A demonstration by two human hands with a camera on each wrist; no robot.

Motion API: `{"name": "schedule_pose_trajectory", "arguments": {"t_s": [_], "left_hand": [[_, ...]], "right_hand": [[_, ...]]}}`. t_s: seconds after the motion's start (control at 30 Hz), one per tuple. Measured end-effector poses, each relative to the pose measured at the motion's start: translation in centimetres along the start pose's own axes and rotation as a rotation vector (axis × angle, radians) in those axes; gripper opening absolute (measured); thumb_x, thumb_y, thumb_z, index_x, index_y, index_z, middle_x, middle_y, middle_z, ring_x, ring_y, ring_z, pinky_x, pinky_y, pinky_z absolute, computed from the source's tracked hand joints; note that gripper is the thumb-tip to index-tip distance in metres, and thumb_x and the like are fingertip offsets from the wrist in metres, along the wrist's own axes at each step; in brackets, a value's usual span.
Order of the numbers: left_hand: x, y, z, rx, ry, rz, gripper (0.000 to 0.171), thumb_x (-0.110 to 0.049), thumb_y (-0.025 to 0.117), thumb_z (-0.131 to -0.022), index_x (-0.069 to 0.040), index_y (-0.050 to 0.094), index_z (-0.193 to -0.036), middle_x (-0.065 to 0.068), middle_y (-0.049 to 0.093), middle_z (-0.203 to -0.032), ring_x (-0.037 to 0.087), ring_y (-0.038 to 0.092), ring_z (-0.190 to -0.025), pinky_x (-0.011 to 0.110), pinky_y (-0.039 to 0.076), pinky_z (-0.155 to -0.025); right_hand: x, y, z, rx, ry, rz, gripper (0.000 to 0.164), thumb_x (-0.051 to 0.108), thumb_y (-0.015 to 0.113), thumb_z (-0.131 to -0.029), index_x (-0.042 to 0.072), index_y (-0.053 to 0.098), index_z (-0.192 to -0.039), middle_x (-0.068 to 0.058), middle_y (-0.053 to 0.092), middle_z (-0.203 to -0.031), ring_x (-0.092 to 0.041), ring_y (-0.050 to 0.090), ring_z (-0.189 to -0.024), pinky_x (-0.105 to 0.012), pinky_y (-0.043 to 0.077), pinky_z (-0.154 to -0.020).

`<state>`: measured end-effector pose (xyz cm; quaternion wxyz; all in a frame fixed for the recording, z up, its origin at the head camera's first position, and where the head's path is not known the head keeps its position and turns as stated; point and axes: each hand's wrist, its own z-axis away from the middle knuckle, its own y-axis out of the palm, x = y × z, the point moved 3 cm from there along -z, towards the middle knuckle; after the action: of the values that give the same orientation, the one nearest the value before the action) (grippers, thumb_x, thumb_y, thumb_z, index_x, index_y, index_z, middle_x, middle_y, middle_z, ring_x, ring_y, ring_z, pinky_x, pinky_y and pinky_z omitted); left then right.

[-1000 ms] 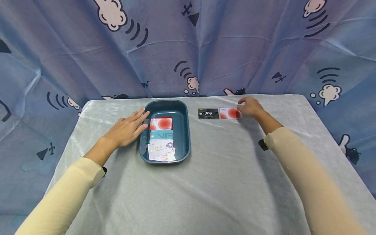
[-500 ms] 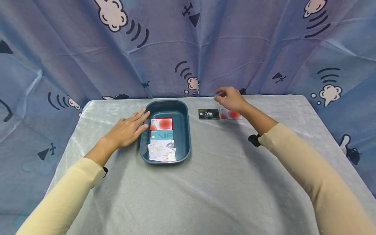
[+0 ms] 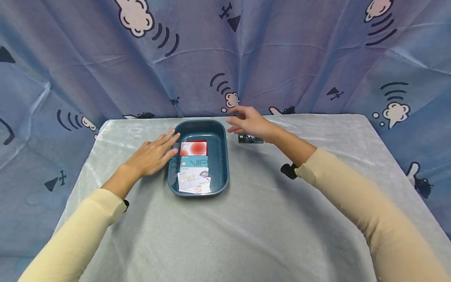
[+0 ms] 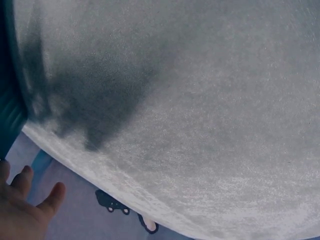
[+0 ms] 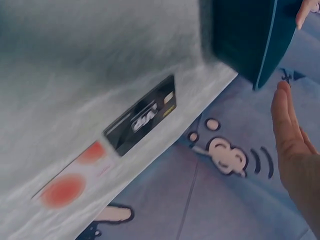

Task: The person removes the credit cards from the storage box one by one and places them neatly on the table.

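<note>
My left hand (image 3: 151, 156) lies with straight fingers at the left rim of a dark teal tray (image 3: 219, 164). In the tray, overlapping plastic cards form a column: a white card with red circles (image 3: 193, 149), a teal VIP card (image 3: 193, 161), a white VIP card (image 3: 191, 178) and others partly covered. My right hand (image 3: 251, 123) hovers near the tray's right rim, fingers loosely bent and holding nothing. Partly beneath it on the cloth is a black Vip card (image 3: 251, 139). Beside that card, the right wrist view shows another white card with red circles (image 5: 64, 190), hidden behind my forearm in the head view.
A pale grey cloth (image 3: 225, 235) covers the table. Behind its far edge hangs a blue patterned curtain (image 3: 282, 58). Each wrist wears a small black device, the right one (image 3: 289, 171) showing below the sleeve.
My right hand has moved left from the white card with red circles, past the black card, towards the tray. My left hand, the tray and the cards have stayed put.
</note>
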<state>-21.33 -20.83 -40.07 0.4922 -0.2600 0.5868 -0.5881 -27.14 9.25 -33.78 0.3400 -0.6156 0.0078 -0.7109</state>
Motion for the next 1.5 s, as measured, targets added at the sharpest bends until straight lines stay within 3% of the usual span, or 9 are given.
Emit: {"name": "schedule_pose_trajectory", "arguments": {"t_s": [0.23,0.53,1.03,1.5], "left_hand": [[0.1,0.2,-0.1,-0.009,-0.003,0.006,0.061,-0.042,0.035,-0.108,-0.018,0.018,-0.161,0.005,0.009,-0.167,0.036,0.018,-0.15,0.067,0.023,-0.11],[0.2,0.2,-0.1,-0.014,-0.001,0.01,0.061,-0.042,0.035,-0.108,-0.019,0.017,-0.161,0.005,0.009,-0.167,0.035,0.017,-0.15,0.067,0.022,-0.11],[0.2,0.2,-0.4,-0.013,-0.011,-0.002,0.061,-0.047,0.032,-0.108,-0.022,0.016,-0.161,0.003,0.007,-0.167,0.033,0.018,-0.151,0.067,0.024,-0.11],[0.4,0.3,-0.4,-0.003,-0.022,0.012,0.061,-0.045,0.034,-0.108,-0.021,0.016,-0.161,0.003,0.007,-0.167,0.035,0.017,-0.151,0.068,0.023,-0.11]], "right_hand": [[0.2,2.8,-1.1,0.101,0.054,-0.024,0.051,0.027,0.052,-0.104,0.001,0.039,-0.146,-0.024,0.053,-0.137,-0.034,0.066,-0.113,-0.04,0.051,-0.098],[0.3,4.7,-2.3,0.183,0.092,-0.031,0.049,0.026,0.052,-0.105,-0.001,0.038,-0.143,-0.023,0.052,-0.139,-0.037,0.062,-0.119,-0.039,0.05,-0.099],[0.4,6.3,-4.2,0.265,0.213,0.038,0.057,0.03,0.053,-0.104,0.0,0.032,-0.148,-0.026,0.051,-0.138,-0.033,0.063,-0.114,-0.037,0.054,-0.094],[0.9,7.4,-5.5,0.303,0.271,0.073,0.059,0.031,0.053,-0.104,0.0,0.03,-0.149,-0.023,0.051,-0.139,-0.035,0.061,-0.117,-0.039,0.053,-0.095]]}}
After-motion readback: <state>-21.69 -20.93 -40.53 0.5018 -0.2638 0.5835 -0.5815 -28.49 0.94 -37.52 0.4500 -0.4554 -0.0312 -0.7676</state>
